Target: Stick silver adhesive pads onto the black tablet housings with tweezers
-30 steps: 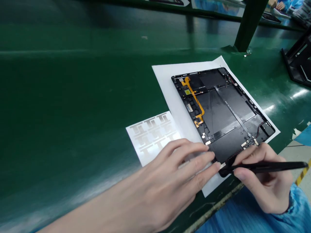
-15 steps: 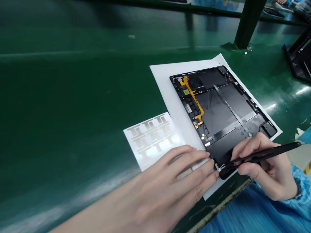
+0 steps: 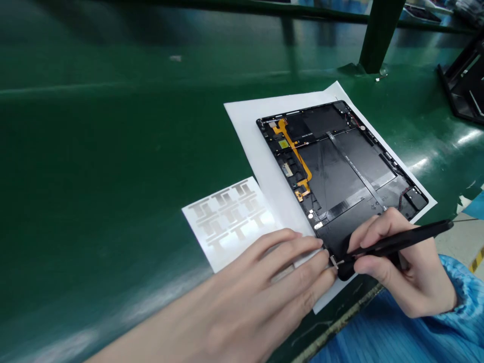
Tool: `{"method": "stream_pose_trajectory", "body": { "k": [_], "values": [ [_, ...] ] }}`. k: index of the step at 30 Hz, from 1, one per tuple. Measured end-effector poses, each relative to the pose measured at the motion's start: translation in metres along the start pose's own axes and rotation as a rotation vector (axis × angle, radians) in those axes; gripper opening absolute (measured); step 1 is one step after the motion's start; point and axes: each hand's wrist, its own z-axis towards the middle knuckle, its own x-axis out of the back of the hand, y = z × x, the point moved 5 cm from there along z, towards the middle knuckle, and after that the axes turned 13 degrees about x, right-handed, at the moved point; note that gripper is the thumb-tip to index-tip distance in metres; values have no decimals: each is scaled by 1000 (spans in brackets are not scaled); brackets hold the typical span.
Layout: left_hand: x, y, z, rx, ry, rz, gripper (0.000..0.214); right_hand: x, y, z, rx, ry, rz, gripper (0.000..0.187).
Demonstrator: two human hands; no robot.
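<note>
Pinching the black tweezers (image 3: 404, 240) between thumb and fingers, your right hand (image 3: 410, 272) has their points at a small pale strip (image 3: 334, 261) near the corner of the open tablet (image 3: 363, 156) closest to you. Whether the points grip that strip or only touch it, you cannot tell from here. Your left hand (image 3: 272, 282) is loosely spread and grips nothing visible; its fingertips rest along the tablet's edge beside the strip, and its thumb is out of sight.

Watch the crowding: with fingertips and metal points so close, a slip could prick you or knock the strip crooked. Pressing hard with the points might scratch the dark shell, and a sideways push could skid the tablet, since it lies on loose paper (image 3: 245, 131). Your left hand also lies over part of the white sheet (image 3: 227, 254), so a careless lift could drag it.

The tablet lies flat on the paper, insides up, near the edge of the green bench (image 3: 113, 151). Its long axis slants from far left to near right, and one short end faces you.
</note>
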Motion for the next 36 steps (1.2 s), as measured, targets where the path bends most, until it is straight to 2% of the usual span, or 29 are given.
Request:
{"method": "stream_pose_trajectory", "body": {
  "k": [4,7,13,17,22,27,32,36],
  "values": [
    [0,2,-1,-17,-30,64,40,7,5,-10,-90,187,75,6],
    [3,4,2,-2,-7,49,41,8,7,-13,-95,247,72,6],
    [-1,7,9,3,-17,64,42,8,9,-14,-102,235,48,6],
    [3,8,10,10,-7,50,40,5,9,-13,-128,171,39,8],
    [9,10,14,-21,-26,66,34,4,5,-8,-99,126,-45,10],
    [6,9,13,-42,-52,115,36,2,2,-4,-67,85,-125,11],
    [3,8,11,-35,-51,120,36,3,1,-2,-29,75,-114,10],
    [2,8,7,-43,-77,124,34,12,5,-4,-40,114,-130,13]
  ]
}}
